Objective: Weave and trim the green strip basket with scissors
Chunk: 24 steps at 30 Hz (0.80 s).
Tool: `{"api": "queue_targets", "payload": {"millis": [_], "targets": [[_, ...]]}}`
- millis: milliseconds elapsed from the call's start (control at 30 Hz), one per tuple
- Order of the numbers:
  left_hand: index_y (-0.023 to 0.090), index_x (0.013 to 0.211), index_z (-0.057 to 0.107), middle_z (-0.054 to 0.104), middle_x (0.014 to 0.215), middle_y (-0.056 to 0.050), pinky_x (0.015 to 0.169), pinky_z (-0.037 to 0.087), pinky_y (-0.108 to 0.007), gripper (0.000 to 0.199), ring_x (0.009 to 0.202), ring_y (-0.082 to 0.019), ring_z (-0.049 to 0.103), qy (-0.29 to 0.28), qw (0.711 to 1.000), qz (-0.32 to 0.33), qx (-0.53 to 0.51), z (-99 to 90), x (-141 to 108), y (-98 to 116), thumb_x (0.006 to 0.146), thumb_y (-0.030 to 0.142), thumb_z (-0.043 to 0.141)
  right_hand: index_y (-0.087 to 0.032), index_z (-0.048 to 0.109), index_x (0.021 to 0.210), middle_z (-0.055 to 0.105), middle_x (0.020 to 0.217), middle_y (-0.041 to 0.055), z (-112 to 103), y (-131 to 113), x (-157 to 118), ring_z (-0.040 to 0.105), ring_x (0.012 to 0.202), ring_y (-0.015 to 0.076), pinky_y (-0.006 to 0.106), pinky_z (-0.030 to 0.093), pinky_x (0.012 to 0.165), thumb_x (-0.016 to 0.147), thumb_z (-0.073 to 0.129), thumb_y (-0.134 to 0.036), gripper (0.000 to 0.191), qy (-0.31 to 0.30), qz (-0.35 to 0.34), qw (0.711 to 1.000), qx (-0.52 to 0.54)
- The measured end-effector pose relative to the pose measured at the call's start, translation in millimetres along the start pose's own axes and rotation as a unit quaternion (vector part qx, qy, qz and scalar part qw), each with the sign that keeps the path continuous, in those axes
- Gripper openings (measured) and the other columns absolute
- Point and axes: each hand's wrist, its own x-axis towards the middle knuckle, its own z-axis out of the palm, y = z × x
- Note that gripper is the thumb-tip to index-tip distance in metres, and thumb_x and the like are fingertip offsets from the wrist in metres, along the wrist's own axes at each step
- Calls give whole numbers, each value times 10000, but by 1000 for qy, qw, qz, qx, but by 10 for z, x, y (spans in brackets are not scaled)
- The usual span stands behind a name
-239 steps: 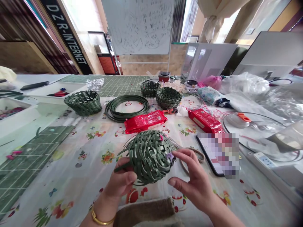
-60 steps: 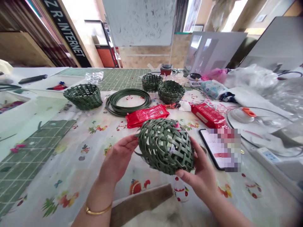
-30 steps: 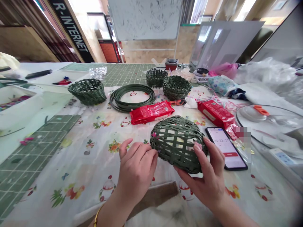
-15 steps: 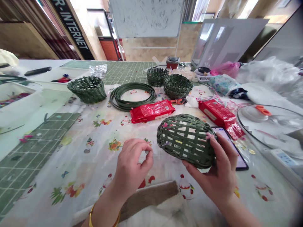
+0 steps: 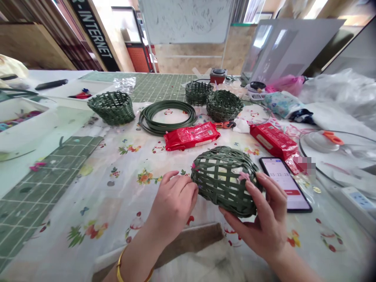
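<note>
A dark green woven basket (image 5: pixel 223 178) sits bottom up in front of me, just above the floral tablecloth. My right hand (image 5: pixel 263 219) holds its right side and underside, fingers spread over the weave. My left hand (image 5: pixel 173 203) touches its left edge with the fingertips, which pinch at a small pink clip on the rim. Another pink clip shows on the basket near my right fingers.
A phone (image 5: pixel 283 182) lies right of the basket. Two red packets (image 5: pixel 190 135) (image 5: pixel 273 139), a coil of green strip (image 5: pixel 167 115) and three finished green baskets (image 5: pixel 111 106) (image 5: pixel 223 105) (image 5: pixel 198 92) stand farther back. White trays (image 5: pixel 26 125) are at left, plastic bags and a power strip (image 5: pixel 355 197) at right.
My left hand, off the basket half a second ago, has come back to its left edge. Since two seconds ago the basket has been lowered toward the table, bottom up.
</note>
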Motion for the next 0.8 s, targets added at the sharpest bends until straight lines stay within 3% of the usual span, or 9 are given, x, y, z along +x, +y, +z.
{"api": "queue_targets", "payload": {"millis": [300, 600, 700, 800], "targets": [[123, 747, 548, 592, 698, -65, 719, 490, -361, 121, 709, -174, 549, -6, 999, 10, -45, 6, 29, -39, 822, 39, 505, -261, 394, 1423, 433, 1349, 136, 0, 31, -20, 484, 1190, 384, 596, 441, 973, 622, 832, -238, 913, 5, 22, 1000, 19], [169, 789, 513, 584, 763, -32, 750, 473, -332, 148, 763, -151, 537, -9, 984, -14, -175, -84, -23, -98, 811, 23, 520, -262, 423, 1398, 434, 1350, 132, -5, 24, -30, 489, 1205, 360, 574, 449, 977, 601, 838, -219, 900, 0, 76, 992, 97], [180, 803, 536, 583, 771, -20, 757, 468, -327, 146, 765, -146, 546, 38, 977, -53, -205, -68, -41, -48, 811, 34, 540, -295, 424, 1391, 402, 1376, 114, 6, 41, -51, 488, 1213, 360, 594, 423, 999, 583, 844, -189, 917, 16, 108, 986, 123], [194, 818, 571, 579, 801, -18, 711, 476, -287, 108, 768, -138, 550, 140, 942, -157, -261, -28, -61, -29, 832, 87, 564, -280, 448, 1368, 406, 1373, 122, 30, 80, -51, 452, 1253, 365, 610, 392, 1019, 582, 842, -178, 885, 45, 158, 971, 171]]}}
